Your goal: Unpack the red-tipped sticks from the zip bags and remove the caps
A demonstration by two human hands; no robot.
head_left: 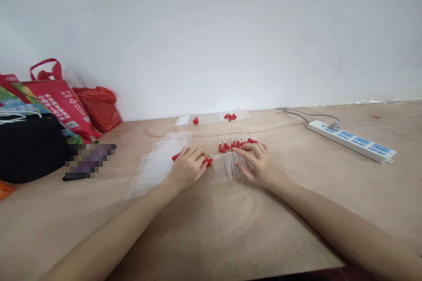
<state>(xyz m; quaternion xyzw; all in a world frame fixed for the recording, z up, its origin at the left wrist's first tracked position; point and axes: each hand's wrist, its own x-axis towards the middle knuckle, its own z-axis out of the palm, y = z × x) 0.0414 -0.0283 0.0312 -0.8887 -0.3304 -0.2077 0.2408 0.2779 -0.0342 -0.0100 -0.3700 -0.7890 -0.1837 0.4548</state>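
A heap of clear thin droppers with red rubber caps (231, 158) lies on the wooden table (211, 228) in front of me. My left hand (187, 167) is curled, its fingers pinched round a few red-capped droppers at the heap's left edge. My right hand (255, 162) lies flat with fingers spread on the right part of the heap. A stack of clear zip bags (158, 162) lies just left of my left hand.
Two filled clear bags with red caps (214, 118) lie near the wall. A white power strip (351, 140) with its cable lies at the right. Red shopping bags (66, 103) and a black bag (29, 147) stand at the left.
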